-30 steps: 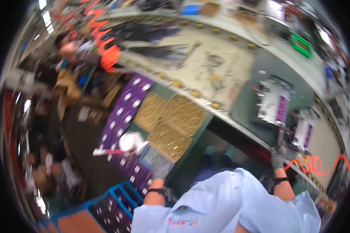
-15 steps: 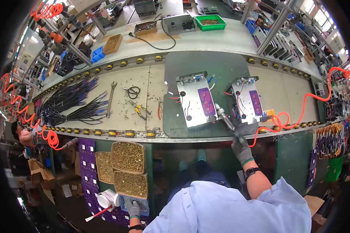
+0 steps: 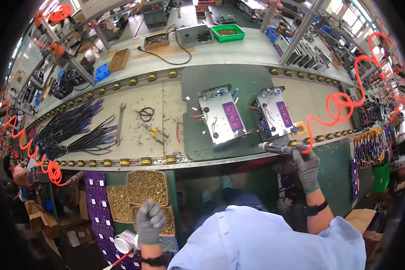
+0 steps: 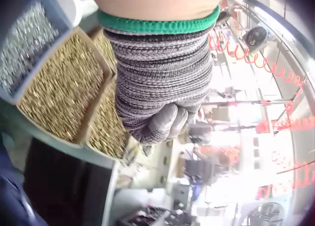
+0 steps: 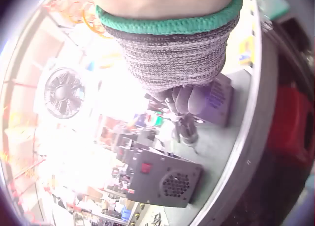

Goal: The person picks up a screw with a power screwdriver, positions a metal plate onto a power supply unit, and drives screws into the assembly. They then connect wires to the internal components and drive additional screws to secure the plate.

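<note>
My gloved left hand (image 3: 150, 220) is raised over the bins of brass screws (image 3: 168, 222), its fingers curled in. In the left wrist view the curled fingers (image 4: 167, 120) hide the palm, and I cannot tell whether anything is inside. Beside the wrist is the blue bin (image 3: 170, 244) of small silver screws. My gloved right hand (image 3: 307, 171) grips an air screwdriver (image 3: 276, 148) that lies nearly level at the bench's front edge, its tip pointing left. Two open metal chassis (image 3: 216, 121) with purple boards stand beyond it; the right one (image 3: 271, 112) is nearest the tool.
An orange coiled hose (image 3: 337, 108) runs from the screwdriver to the upper right. Black cable bundles (image 3: 72, 130), a wrench (image 3: 120, 123), scissors (image 3: 145, 114) and yellow-handled pliers (image 3: 155, 132) lie on the left of the bench. A white tub (image 3: 123, 243) stands beside the bins.
My left hand has come up out of the blue bin and over the brass screws. The right hand has drawn the screwdriver back from between the chassis to the bench's front edge.
</note>
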A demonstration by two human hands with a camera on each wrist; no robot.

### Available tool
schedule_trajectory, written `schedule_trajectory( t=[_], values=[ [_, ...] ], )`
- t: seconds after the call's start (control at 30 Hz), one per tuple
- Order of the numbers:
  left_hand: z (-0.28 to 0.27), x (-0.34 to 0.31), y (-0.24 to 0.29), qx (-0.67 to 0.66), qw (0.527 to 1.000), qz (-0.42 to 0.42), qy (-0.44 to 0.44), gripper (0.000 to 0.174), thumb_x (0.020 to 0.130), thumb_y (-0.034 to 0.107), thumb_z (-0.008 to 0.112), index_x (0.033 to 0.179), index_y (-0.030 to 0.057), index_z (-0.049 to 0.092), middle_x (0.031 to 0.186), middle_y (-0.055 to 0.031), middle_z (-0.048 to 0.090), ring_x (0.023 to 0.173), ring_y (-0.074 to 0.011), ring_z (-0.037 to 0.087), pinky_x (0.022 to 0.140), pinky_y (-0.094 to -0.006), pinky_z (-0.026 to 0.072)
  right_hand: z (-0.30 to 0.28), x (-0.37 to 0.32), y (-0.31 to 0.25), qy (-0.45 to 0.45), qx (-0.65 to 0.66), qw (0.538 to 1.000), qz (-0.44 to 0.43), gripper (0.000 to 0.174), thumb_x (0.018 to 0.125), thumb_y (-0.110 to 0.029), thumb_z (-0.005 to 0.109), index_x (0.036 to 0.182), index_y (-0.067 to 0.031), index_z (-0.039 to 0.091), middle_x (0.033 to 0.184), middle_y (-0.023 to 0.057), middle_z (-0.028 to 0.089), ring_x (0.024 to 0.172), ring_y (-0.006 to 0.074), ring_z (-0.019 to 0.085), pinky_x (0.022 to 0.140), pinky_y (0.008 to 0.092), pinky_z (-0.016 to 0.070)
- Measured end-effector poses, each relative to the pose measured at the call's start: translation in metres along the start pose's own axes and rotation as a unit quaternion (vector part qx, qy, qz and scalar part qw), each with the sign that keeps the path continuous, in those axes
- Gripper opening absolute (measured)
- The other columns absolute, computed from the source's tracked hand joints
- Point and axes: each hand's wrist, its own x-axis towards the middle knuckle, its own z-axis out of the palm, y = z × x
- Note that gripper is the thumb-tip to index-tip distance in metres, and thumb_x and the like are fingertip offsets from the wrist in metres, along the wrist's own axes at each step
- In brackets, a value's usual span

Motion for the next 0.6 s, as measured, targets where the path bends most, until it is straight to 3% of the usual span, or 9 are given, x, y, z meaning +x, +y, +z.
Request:
schedule_trajectory(
  t=[0.03, 0.07, 0.13, 0.17, 0.2, 0.27, 0.43, 0.47, 0.6],
  values=[
    [0.028, 0.017, -0.007, 0.021, 0.996, 0.009, 0.092, 0.032, 0.107, 0.023, 0.053, 0.079, 0.0154, 0.040, 0.063, 0.0089, 0.024, 0.042, -0.0009, 0.023, 0.034, -0.0182, 0.0242, 0.005, 0.007, -0.012, -0.015, -0.083, 0.995, -0.047, 0.021, 0.094, -0.016, 0.074, 0.109, -0.0018, 0.072, 0.079, -0.0002, 0.069, 0.064, 0.0088, 0.059, 0.060, 0.0273, 0.0482],
    [0.053, 0.041, -0.013, 0.030, 0.998, -0.027, 0.055, 0.031, 0.107, 0.021, 0.052, 0.078, 0.0163, 0.041, 0.061, 0.0095, 0.025, 0.040, -0.0015, 0.023, 0.034, -0.0169, 0.0232, 0.016, 0.016, -0.016, 0.007, -0.160, 0.968, -0.195, 0.022, 0.094, -0.019, 0.073, 0.108, -0.0020, 0.072, 0.080, 0.0003, 0.068, 0.068, 0.0124, 0.059, 0.067, 0.0317, 0.0503],
    [0.062, 0.066, -0.026, 0.087, 0.993, -0.057, 0.051, 0.031, 0.105, 0.024, 0.054, 0.076, 0.0172, 0.043, 0.063, 0.0084, 0.031, 0.042, -0.0019, 0.028, 0.036, -0.0172, 0.0241, 0.035, 0.036, -0.010, -0.045, -0.051, 0.996, -0.057, 0.017, 0.096, -0.021, 0.069, 0.099, -0.0046, 0.067, 0.086, 0.0027, 0.067, 0.078, 0.0148, 0.060, 0.073, 0.0333, 0.0507],
    [0.060, 0.075, -0.033, 0.111, 0.991, -0.060, 0.040, 0.029, 0.104, 0.027, 0.055, 0.079, 0.0165, 0.046, 0.067, 0.0068, 0.038, 0.047, -0.0020, 0.035, 0.039, -0.0185, 0.0286, 0.044, 0.049, -0.004, -0.073, -0.031, 0.988, -0.135, 0.013, 0.097, -0.018, 0.067, 0.100, -0.0053, 0.064, 0.087, 0.0017, 0.065, 0.081, 0.0135, 0.060, 0.074, 0.0327, 0.0503],
    [0.063, 0.079, -0.039, 0.138, 0.989, -0.048, 0.039, 0.021, 0.103, 0.028, 0.059, 0.089, 0.0123, 0.055, 0.073, 0.0042, 0.046, 0.053, -0.0038, 0.043, 0.042, -0.0196, 0.0332, 0.042, 0.076, 0.029, -0.108, -0.050, 0.985, -0.128, 0.013, 0.097, -0.015, 0.066, 0.105, -0.0044, 0.064, 0.091, 0.0015, 0.065, 0.084, 0.0119, 0.059, 0.077, 0.0302, 0.0502],
    [0.045, 0.096, -0.059, 0.123, 0.992, -0.024, -0.008, 0.019, 0.102, 0.027, 0.062, 0.104, 0.0076, 0.061, 0.077, 0.0021, 0.051, 0.054, -0.0053, 0.046, 0.044, -0.0204, 0.0357, 0.061, 0.090, 0.058, -0.123, 0.089, 0.974, -0.171, 0.018, 0.094, -0.009, 0.069, 0.111, -0.0033, 0.065, 0.100, 0.0018, 0.064, 0.088, 0.0108, 0.060, 0.081, 0.0262, 0.0507],
    [0.010, 0.127, -0.100, 0.129, 0.991, 0.007, 0.044, 0.026, 0.102, 0.029, 0.065, 0.109, 0.0042, 0.065, 0.081, -0.0003, 0.059, 0.054, -0.0070, 0.052, 0.044, -0.0204, 0.0407, 0.070, 0.093, 0.098, -0.294, 0.090, 0.948, -0.087, 0.035, 0.091, -0.007, 0.072, 0.124, -0.0012, 0.061, 0.113, 0.0079, 0.065, 0.099, 0.0191, 0.063, 0.098, 0.0393, 0.0533],
    [0.007, 0.134, -0.104, 0.105, 0.993, 0.008, 0.047, 0.027, 0.102, 0.030, 0.065, 0.109, 0.0041, 0.065, 0.081, -0.0003, 0.059, 0.054, -0.0072, 0.053, 0.044, -0.0203, 0.0417, 0.078, 0.083, 0.082, -0.322, 0.216, 0.922, 0.003, 0.030, 0.088, -0.002, 0.071, 0.117, -0.0015, 0.063, 0.107, 0.0078, 0.065, 0.094, 0.0190, 0.064, 0.093, 0.0396, 0.0562],
    [0.009, 0.155, -0.116, 0.053, 0.996, 0.019, 0.062, 0.029, 0.103, 0.032, 0.063, 0.110, 0.0042, 0.065, 0.080, -0.0009, 0.060, 0.054, -0.0094, 0.055, 0.045, -0.0210, 0.0440, 0.087, 0.103, 0.117, -0.319, 0.075, 0.942, -0.067, 0.050, 0.073, 0.011, 0.074, 0.119, -0.0043, 0.062, 0.104, 0.0082, 0.064, 0.095, 0.0202, 0.066, 0.092, 0.0331, 0.0568]
  ],
)
